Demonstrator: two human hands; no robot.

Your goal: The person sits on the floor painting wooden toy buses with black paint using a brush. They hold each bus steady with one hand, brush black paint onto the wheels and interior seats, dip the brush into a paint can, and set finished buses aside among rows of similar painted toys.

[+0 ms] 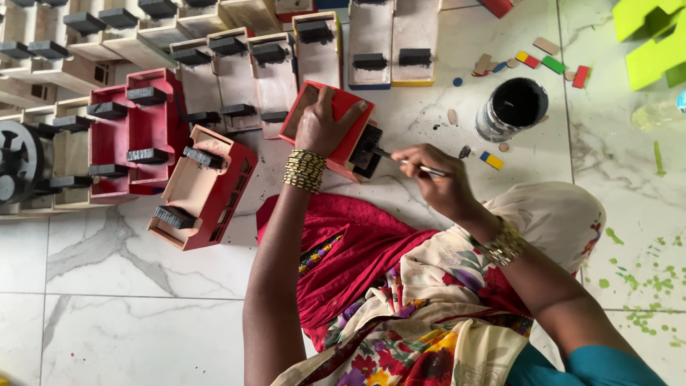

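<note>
My left hand [323, 129] grips a red wooden toy body [341, 107], holding it tilted on the white marble floor. A black block [367, 149] sits at its near end. My right hand [434, 182] pinches a thin paintbrush [407, 163] whose tip touches that black block. A tin of black paint [512, 109] stands just beyond my right hand. Both wrists wear gold bangles.
Many more toy bodies lie in rows to the left and ahead, some red [136, 136], some bare wood [236, 78], each with black blocks. One red body [204, 189] lies close left. Small coloured wooden pieces [543, 61] and a lime green shape [654, 43] lie to the right.
</note>
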